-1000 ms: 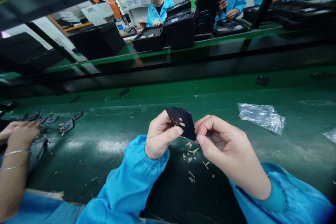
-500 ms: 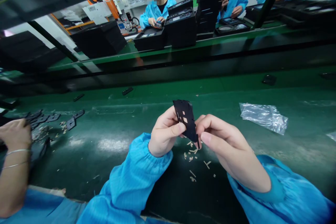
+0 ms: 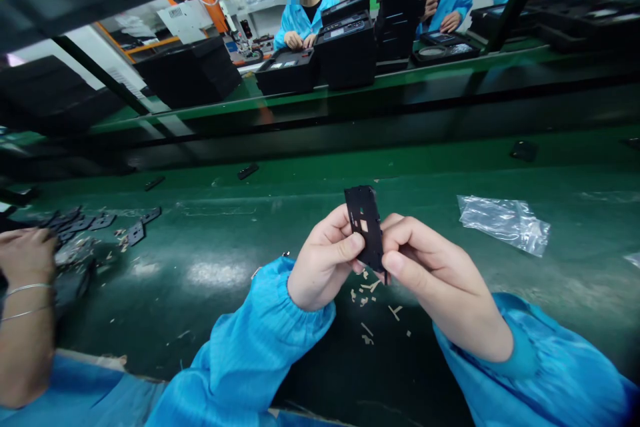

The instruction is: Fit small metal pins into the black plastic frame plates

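Between my hands, above the green table, is a thin black plastic panel (image 3: pixel 369 240) with small cut-outs and notched edges. My left hand (image 3: pixel 327 253) grips its left side, the thumb pressed flat on its face. At its lower right edge, my right hand (image 3: pixel 425 267) pinches with thumb and forefinger, where a narrow dark strip sticks out below. Whether that strip belongs to the panel I cannot tell. Beneath my hands, small beige scraps (image 3: pixel 370 287) lie scattered on the table.
A clear plastic bag (image 3: pixel 505 221) lies to the right. At left, a co-worker's hand (image 3: pixel 30 257) is beside several black panels (image 3: pixel 103 221). Small black parts (image 3: pixel 248 171) sit near the back. Across a raised ledge, people in blue work behind stacked black trays (image 3: pixel 345 50).
The panel and my left hand have moved slightly right, and the panel now stands more upright, facing me more. My right hand keeps its pinch at the edge.
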`<state>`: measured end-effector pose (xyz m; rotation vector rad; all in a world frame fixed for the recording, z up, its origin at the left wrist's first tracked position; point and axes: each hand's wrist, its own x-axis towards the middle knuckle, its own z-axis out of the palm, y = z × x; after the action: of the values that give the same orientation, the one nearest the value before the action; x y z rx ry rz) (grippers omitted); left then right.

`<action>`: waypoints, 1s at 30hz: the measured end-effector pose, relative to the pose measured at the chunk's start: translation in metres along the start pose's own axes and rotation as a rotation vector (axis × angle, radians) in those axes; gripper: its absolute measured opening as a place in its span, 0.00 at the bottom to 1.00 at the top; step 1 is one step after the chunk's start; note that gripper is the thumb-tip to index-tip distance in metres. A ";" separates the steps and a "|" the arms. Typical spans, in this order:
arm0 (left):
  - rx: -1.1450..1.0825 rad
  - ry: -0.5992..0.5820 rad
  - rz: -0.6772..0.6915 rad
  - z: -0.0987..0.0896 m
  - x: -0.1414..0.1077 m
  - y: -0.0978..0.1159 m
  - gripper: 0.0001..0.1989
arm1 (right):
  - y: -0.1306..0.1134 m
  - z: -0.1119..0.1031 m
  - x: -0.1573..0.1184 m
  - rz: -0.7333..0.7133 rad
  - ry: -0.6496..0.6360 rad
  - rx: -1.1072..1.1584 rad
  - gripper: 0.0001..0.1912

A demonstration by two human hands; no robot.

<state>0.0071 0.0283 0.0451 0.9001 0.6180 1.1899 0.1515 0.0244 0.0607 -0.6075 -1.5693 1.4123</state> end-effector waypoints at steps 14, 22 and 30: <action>-0.196 0.082 -0.184 0.013 -0.009 -0.001 0.09 | 0.011 0.000 0.002 -0.077 -0.003 -0.089 0.08; -0.294 0.130 -0.222 0.019 -0.014 -0.006 0.07 | 0.020 -0.002 0.003 -0.234 0.096 -0.448 0.04; -0.388 0.177 -0.243 0.023 -0.014 -0.011 0.05 | 0.032 -0.002 0.003 -0.363 0.187 -0.699 0.02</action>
<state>0.0272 0.0076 0.0471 0.3835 0.5924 1.1235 0.1453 0.0350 0.0308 -0.7775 -1.8952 0.5026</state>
